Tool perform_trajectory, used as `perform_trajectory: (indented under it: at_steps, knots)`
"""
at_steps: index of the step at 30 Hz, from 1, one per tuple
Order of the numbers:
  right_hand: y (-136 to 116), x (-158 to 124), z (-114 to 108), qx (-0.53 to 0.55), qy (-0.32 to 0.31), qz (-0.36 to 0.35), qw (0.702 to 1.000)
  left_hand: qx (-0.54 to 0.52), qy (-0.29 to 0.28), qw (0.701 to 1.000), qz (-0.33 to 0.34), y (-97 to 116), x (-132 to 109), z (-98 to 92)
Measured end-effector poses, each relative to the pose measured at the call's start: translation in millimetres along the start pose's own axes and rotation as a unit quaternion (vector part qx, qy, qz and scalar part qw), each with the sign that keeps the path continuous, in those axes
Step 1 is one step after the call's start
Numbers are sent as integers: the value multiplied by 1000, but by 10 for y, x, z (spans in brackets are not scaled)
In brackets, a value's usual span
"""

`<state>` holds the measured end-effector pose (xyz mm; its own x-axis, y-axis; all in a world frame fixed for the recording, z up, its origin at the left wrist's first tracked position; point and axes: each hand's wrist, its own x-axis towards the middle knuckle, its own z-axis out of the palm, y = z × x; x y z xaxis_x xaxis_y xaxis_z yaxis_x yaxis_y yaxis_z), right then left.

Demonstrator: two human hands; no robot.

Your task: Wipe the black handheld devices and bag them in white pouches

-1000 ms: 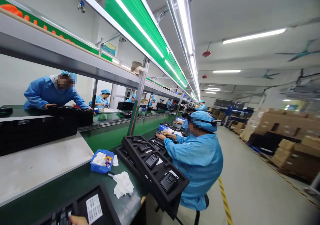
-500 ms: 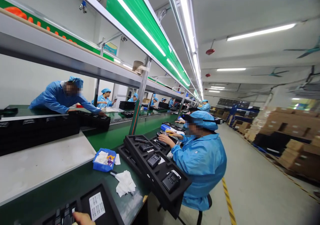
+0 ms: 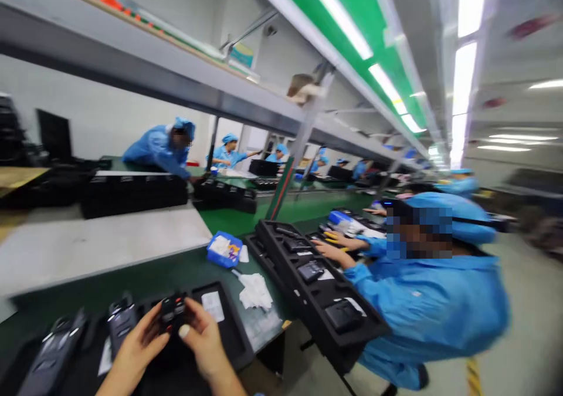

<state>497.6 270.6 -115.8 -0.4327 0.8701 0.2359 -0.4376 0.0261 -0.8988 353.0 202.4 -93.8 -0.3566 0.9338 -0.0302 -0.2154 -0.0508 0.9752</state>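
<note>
Both of my hands are around a black handheld device (image 3: 173, 312) with small orange-red parts, its top end facing me; it looks like a two-way radio. My left hand (image 3: 139, 342) grips its left side, and my right hand (image 3: 206, 338) grips the right, thumb bent inward. Under them lies a black foam tray (image 3: 233, 320) with a white label sheet (image 3: 213, 307) in its right compartment. To the left, a similar black device (image 3: 122, 321) rests in the tray, and another one (image 3: 55, 355) lies farther left, blurred.
Beyond the tray sit a blue bin (image 3: 225, 249) of small parts and a crumpled white cloth (image 3: 255, 291). Right, stacked foam trays (image 3: 316, 290) jut over the table edge beside a seated co-worker (image 3: 431, 302). A slanted post (image 3: 284, 188) rises from the green bench.
My view has swung left and down. Both hands now show, holding the device above the tray; earlier only part of one hand showed at black devices in the tray.
</note>
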Motion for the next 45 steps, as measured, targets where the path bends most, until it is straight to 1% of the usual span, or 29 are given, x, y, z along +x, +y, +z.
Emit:
perform_trajectory:
  at_steps: [2,4,7,11,14,17,26,30,32,35,38,42,45]
  knots:
    - [-169,-75,-15,-2,-25,20,999,-29,-59,998,5,15,-85,-28]
    - [-226,-135,-47,-8,-45,38,998,-41,-95,995,8,41,-167,-48]
    - [-234,-249,-70,4,-67,65,996,-31,-112,993,16,60,-301,-71]
    - [-266,-393,-75,4,-88,49,995,-2,-133,990,40,50,-465,-93]
    - [-262,-437,-98,-1,-90,36,995,28,-155,986,52,43,-519,-111]
    - [-224,-446,-130,6,-93,39,995,48,-163,984,56,31,-524,-126]
    - [-183,-434,-138,26,-98,40,994,51,-157,985,51,20,-504,-124]
    - [-179,-443,-145,22,-100,38,994,84,-154,983,62,26,-512,-113]
    - [-190,-452,-139,4,-103,45,994,126,-140,979,83,12,-518,-97]
    - [-225,-452,-111,-54,-109,54,991,201,-107,965,126,-26,-524,-54]
    - [-253,-438,-83,-109,-115,42,986,246,-87,953,154,-64,-524,-6]
    - [-232,-422,-91,-144,-114,38,982,259,-68,952,149,-93,-513,21]
    - [-169,-390,-129,-135,-86,41,986,233,-30,963,131,-99,-484,29]
